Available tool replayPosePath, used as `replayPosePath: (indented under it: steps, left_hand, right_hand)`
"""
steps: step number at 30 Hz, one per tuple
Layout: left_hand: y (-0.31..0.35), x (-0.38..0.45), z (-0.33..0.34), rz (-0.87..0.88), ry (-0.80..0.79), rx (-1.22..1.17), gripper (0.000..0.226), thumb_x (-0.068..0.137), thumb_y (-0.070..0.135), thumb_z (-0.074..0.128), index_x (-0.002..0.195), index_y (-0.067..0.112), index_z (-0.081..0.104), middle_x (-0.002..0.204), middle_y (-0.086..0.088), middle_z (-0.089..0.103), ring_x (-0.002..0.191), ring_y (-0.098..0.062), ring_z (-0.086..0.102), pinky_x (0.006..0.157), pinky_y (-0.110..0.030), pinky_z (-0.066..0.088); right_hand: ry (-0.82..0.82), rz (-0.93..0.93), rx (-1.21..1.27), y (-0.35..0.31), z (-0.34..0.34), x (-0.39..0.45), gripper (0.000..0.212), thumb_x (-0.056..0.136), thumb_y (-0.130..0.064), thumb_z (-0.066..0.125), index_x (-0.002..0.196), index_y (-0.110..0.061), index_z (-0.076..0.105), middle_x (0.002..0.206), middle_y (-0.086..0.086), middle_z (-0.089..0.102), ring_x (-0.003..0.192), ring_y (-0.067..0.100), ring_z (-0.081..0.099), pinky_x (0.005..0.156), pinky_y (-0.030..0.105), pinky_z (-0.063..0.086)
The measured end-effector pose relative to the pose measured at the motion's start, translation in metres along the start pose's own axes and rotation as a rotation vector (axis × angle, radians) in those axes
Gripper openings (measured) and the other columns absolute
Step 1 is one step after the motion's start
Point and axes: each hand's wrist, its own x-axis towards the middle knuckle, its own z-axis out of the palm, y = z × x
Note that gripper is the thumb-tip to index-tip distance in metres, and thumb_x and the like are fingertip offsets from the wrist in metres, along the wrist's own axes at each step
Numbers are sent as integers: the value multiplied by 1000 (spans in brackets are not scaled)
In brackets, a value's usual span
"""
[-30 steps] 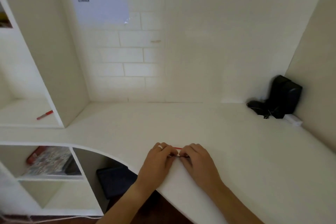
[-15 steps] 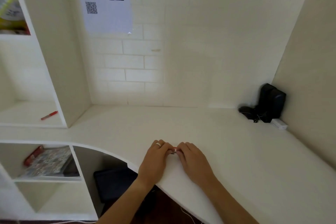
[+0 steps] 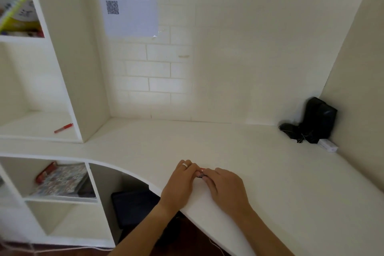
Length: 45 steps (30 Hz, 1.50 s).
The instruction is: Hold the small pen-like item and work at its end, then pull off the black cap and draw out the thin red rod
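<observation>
Both hands rest side by side on the white desk (image 3: 239, 151), near its curved front edge. My left hand (image 3: 179, 183), with a ring on one finger, and my right hand (image 3: 225, 187) meet fingertip to fingertip. Between the fingertips they pinch a small thin red and dark object (image 3: 201, 173). Most of the object is hidden by the fingers, so what it is cannot be told.
A black pouch with cords (image 3: 311, 122) and a small white box (image 3: 328, 145) sit in the desk's far right corner. A red pen (image 3: 63, 128) lies in the left shelf niche. Books (image 3: 62, 180) fill a lower cubby. A paper sheet (image 3: 129, 4) hangs on the wall.
The view has tilted upward, showing more wall and upper shelf. The hands stay together on the small object, with less of its red part showing.
</observation>
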Motion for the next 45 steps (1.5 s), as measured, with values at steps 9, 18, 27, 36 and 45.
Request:
replayPosePath:
  steps: [9,18,27,36,45]
  left_hand:
    - [0,1,-4,-77,59,43,17,99,6,54,93,16,67,94,6,59,96,-8,48,81,-23,47]
    - [-48,34,-38,-445,303,262,13,102,16,56,98,13,68,96,-1,65,94,-21,56,74,-26,39]
    - [-65,39,-32,-463,239,291,9,100,18,59,102,12,65,102,-5,65,103,-26,56,83,-35,49]
    - [-7,18,-14,81,41,94,26,93,18,59,117,23,66,110,8,64,107,-8,53,90,-21,45]
    - [-13,10,2,-7,43,10,7,97,19,64,97,25,68,92,11,63,93,-8,53,76,-25,48]
  right_hand:
    - [-9,55,-117,-1,-3,-1,26,97,-49,41,92,-35,61,58,-6,55,47,11,50,43,24,32]
    - [28,146,-49,4,11,1,25,93,-25,42,103,-27,65,72,-7,54,66,17,53,62,32,43]
    - [-3,159,-60,5,13,2,31,96,-30,34,92,-25,64,76,-8,57,71,17,54,66,33,43]
    - [-6,161,5,3,9,1,17,96,-27,47,95,-24,64,77,-8,56,71,15,52,67,33,43]
    - [-10,142,-24,2,7,0,29,100,-31,37,86,-22,62,70,-8,52,65,14,48,62,31,39]
